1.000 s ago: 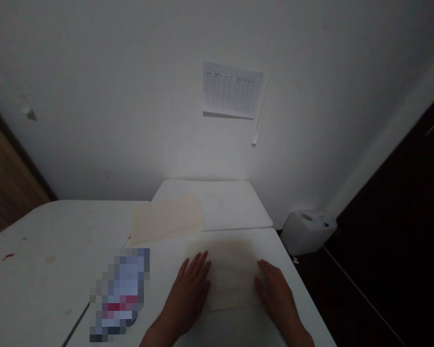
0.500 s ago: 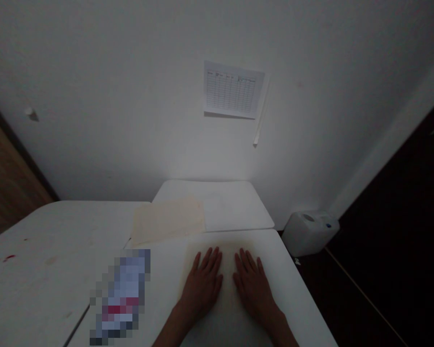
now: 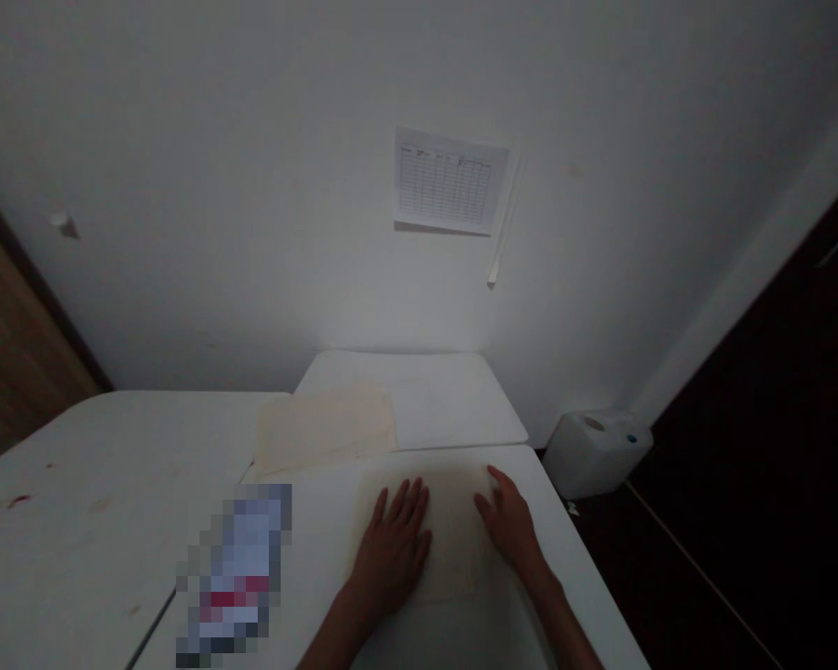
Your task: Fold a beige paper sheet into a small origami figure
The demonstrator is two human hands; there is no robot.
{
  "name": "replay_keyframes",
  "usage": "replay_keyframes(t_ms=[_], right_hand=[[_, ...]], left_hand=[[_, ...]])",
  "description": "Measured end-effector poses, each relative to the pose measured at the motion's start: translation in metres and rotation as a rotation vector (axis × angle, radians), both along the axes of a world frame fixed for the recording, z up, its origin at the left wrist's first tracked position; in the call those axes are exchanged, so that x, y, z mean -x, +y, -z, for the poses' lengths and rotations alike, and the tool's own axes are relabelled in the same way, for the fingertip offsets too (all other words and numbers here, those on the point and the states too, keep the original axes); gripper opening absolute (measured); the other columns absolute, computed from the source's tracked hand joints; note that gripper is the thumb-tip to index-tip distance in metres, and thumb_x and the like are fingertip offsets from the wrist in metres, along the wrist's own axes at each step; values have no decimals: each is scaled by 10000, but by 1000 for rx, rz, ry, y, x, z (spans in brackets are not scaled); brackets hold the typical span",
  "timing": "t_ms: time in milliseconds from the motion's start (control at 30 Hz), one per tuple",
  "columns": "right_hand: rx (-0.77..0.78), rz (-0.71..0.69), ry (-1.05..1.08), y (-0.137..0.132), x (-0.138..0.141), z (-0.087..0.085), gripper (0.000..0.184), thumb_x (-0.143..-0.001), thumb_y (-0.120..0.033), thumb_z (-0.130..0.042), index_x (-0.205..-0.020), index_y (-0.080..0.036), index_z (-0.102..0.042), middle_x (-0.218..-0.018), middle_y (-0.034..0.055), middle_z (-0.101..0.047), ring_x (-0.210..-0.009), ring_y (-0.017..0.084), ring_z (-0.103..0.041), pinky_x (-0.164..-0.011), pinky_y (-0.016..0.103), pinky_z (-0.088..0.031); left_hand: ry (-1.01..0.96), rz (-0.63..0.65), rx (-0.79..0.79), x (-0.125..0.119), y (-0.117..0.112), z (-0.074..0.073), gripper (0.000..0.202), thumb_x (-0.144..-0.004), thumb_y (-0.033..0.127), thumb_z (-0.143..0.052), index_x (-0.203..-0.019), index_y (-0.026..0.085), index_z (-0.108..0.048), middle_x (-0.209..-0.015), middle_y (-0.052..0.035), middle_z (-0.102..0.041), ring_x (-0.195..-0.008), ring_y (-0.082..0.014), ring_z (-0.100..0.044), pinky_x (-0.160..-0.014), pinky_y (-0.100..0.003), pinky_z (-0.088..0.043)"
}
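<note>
A thin, pale cream sheet, perhaps cloth or paper, lies flat on the white table in front of me. My left hand rests palm down on its left half, fingers stretched out. At the sheet's upper right edge is my right hand, with fingers bent and the thumb apart from the forefinger. No grip on the sheet shows there. A second cream sheet lies farther back to the left, across the joints between the tables.
A blurred-out blue and red item lies left of my hands. White tables adjoin on the left and at the back against the wall. A white plastic jerrycan stands on the right. A printed chart hangs on the wall.
My right hand has shifted from lying flat on the sheet to its upper right edge, its fingers now bent. My left hand has stayed in place.
</note>
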State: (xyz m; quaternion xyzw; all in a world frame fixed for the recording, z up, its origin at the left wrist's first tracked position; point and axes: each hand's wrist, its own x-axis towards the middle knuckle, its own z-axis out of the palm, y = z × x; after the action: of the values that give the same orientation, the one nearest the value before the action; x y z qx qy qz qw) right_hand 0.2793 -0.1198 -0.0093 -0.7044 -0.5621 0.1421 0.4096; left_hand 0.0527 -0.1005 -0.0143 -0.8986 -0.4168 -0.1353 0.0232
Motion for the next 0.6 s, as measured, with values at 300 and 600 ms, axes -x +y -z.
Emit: replay_keyframes(t_ms=[300, 600], right_hand=[[97, 88, 396, 8, -29, -14, 679, -657, -427, -635, -1239, -98, -514, -1128, 184, -644, -774, 244, -684, -646, 343, -544], [70, -38, 259, -8, -36, -3, 473, -645, -331, -672, -1077, -145, -620, -669, 9, -660, -601, 186, -624, -610, 296, -489]], left_hand=[[5, -45, 34, -2, 0, 1, 552, -970, 404, -275, -1467, 164, -292, -1540, -114, -253, -1417, -284, -216, -1136, -524, -207], [-110, -153, -17, -1, 4, -3, 500, -937, 411, -377, -1320, 116, -502, -1418, -175, -460, -1318, -307, -412, -1084, -485, -333]])
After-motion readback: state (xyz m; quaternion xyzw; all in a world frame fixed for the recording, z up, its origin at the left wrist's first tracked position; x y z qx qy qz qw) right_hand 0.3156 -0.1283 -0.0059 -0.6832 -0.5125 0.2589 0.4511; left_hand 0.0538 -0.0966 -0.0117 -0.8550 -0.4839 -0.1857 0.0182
